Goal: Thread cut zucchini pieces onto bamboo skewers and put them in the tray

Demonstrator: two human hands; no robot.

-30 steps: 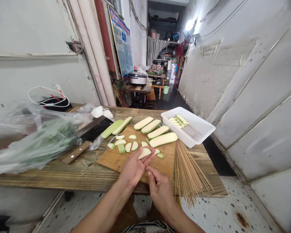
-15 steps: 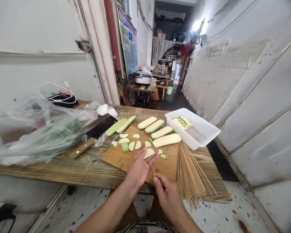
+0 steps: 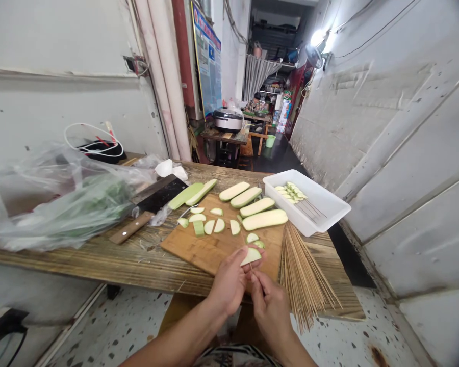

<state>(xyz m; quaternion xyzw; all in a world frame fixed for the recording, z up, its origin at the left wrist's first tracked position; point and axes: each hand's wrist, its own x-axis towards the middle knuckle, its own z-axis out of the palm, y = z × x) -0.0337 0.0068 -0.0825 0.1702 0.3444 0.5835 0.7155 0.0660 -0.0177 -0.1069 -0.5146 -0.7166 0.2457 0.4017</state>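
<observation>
My left hand holds a pale half-round zucchini slice between thumb and fingers, over the near edge of the wooden cutting board. Close against it, my right hand pinches a thin wooden skewer that meets the slice; its tip shows beyond the slice. Several cut slices are scattered on the board. Halved zucchinis lie cut side up along its far right side. A fanned bundle of skewers rests right of the board.
A white plastic tray at the right holds skewered slices. On the left are a cleaver and a clear plastic bag of greens. Behind stand a small table with an electric cooker and, farther off, a person.
Both hands have moved slightly nearer and to the right, with the slice and skewer. My right hand has come up against my left, and the skewer now extends past the slice.
</observation>
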